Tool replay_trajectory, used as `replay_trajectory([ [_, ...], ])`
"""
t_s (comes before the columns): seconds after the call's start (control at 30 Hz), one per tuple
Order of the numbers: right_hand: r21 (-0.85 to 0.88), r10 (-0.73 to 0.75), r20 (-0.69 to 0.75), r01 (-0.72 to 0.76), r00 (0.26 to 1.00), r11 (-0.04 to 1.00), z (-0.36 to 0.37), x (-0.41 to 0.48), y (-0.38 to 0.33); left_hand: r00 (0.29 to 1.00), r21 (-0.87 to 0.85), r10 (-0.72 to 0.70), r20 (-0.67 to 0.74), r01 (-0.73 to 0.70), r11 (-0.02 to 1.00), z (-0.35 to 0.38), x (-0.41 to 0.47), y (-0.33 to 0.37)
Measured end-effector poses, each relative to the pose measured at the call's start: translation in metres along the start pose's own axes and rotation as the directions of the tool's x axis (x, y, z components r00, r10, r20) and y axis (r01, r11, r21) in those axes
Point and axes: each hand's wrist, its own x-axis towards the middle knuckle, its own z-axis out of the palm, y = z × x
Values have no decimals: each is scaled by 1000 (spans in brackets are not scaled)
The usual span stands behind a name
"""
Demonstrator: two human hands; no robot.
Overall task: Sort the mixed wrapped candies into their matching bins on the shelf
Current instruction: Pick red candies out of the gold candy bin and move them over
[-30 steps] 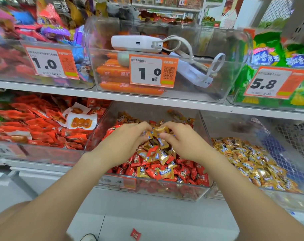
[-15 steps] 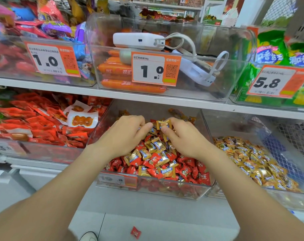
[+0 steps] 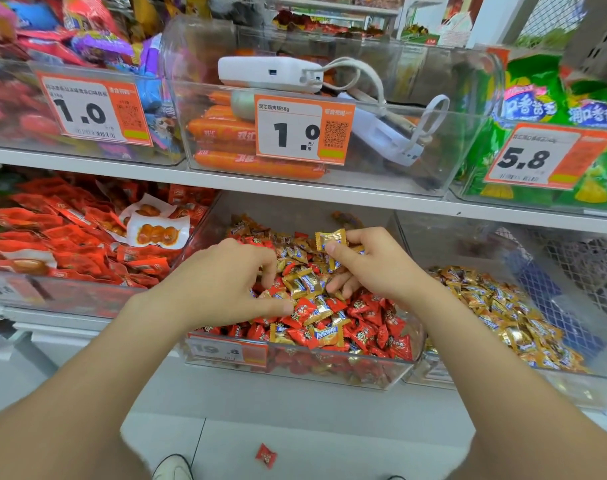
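Two hands in one mixed bin (image 3: 295, 370): right hand (image 3: 378, 268) pinches one gold candy (image 3: 331, 239), left hand (image 3: 222, 282) rests loose-fingered.

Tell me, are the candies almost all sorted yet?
Not yet. The right bin looks all gold already. The right hand pinches one gold candy above the mixed bin; the left hand touches the pile. Plenty of gold ones sit among the reds, and a red candy lies on the floor.

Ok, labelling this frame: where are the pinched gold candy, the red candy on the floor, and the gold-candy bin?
Pinched gold candy (image 3: 331, 240): head view, wrapper middle.
Floor red candy (image 3: 266, 455): head view, wrapper middle.
Gold-candy bin (image 3: 503, 382): head view, clear front wall.
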Motion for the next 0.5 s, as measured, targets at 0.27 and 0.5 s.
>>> replay_trajectory([
  [0.27, 2, 113, -175, -115, 978, 993, 2, -2, -12, 994, -157, 26, 102, -10, 988, 5, 2, -8],
  [0.5, -339, -9, -274, -88, 962, 937, 4, -5, -10, 993, -214, 55, -107, -77, 974, 6, 7, 16],
])
